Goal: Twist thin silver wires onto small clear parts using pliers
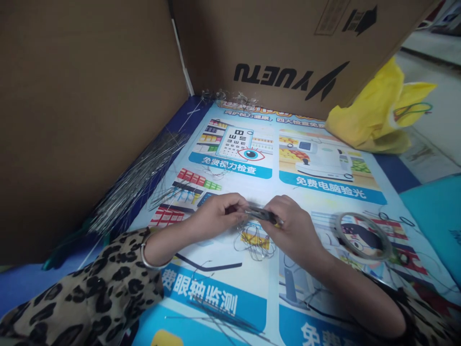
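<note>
Near the middle of the view, my right hand [293,230] is closed round dark-handled pliers [261,213], whose metal jaws point left. My left hand [223,214] meets the jaws with thumb and fingers pinched together; the piece between them is too small and blurred to name. Just below the pliers lies a tangle of thin bent wire [255,245] on the printed poster [275,185]. Loose straight wires [219,315] rest on the poster nearer to me.
A bundle of straight wires [139,175] lies at the left beside a large cardboard box [86,96]. Small wire pieces [237,98] sit at the back. To the right are a ring-shaped roll [338,230], a yellow bag [370,115] and a turquoise item [437,216].
</note>
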### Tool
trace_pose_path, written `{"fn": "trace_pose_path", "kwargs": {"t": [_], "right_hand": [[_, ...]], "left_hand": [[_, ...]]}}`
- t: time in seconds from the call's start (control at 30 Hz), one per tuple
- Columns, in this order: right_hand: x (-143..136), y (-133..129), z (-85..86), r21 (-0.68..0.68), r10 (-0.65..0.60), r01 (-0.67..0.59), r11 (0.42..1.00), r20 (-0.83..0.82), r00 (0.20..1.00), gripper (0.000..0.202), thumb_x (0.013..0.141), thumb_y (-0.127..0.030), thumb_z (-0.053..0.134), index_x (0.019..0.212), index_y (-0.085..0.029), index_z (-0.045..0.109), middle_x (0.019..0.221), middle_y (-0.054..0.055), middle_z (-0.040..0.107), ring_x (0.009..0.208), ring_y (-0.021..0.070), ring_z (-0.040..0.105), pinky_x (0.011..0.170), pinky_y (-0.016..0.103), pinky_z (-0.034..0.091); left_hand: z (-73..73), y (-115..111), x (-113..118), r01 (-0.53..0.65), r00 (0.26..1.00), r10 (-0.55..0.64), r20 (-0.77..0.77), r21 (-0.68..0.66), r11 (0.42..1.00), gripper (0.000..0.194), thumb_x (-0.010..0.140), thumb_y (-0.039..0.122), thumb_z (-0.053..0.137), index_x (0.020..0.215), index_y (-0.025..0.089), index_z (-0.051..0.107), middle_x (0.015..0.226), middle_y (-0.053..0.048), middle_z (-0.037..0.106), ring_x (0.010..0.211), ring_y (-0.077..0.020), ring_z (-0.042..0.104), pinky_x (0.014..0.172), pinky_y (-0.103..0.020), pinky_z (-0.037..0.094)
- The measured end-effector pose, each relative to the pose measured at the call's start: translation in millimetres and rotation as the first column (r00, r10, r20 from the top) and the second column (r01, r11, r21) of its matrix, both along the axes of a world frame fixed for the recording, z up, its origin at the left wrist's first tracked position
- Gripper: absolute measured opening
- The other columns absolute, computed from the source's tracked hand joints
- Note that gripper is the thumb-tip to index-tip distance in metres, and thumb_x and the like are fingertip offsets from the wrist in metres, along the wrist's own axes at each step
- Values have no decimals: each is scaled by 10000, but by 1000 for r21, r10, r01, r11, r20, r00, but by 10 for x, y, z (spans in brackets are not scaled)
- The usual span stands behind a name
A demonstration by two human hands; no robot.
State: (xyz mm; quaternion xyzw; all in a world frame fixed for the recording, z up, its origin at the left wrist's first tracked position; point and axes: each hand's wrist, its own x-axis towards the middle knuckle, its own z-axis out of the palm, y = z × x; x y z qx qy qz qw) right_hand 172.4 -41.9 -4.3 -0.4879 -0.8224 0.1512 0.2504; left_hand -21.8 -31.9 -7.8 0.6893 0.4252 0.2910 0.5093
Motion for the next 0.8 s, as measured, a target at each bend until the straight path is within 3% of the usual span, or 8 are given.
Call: {"fn": "trace_pose_path", "kwargs": {"t": [0.23,0.67,0.8], "right_hand": [[-33,-9,-33,-10,-110,110,994,37,993,230,722,-225,563,577,-206,384,607,-4,465,626,141,435,555,260,299],[12,-63,52,-151,-266,234,960,-252,930,212,776,-324,560,628,-213,457,604,-30,462,558,110,432,528,246,349],[74,-58,90,-108,-176,151,983,-275,945,208,793,-297,551,632,-213,450,622,-24,457,587,114,439,557,251,365]], "left_hand": [[3,-15,1,6,1000,-6,12,-3,1000,113,778,256,576,811,148,582,671,30,519,626,-83,456,589,-199,371],[-7,-6,5,4,1000,-4,-10,5,1000,76,769,225,562,790,153,551,667,36,496,622,-80,448,593,-202,378],[-34,-8,6,-31,999,31,17,-25,999,156,768,224,566,909,169,525,685,39,511,607,-76,461,586,-200,387]]}}
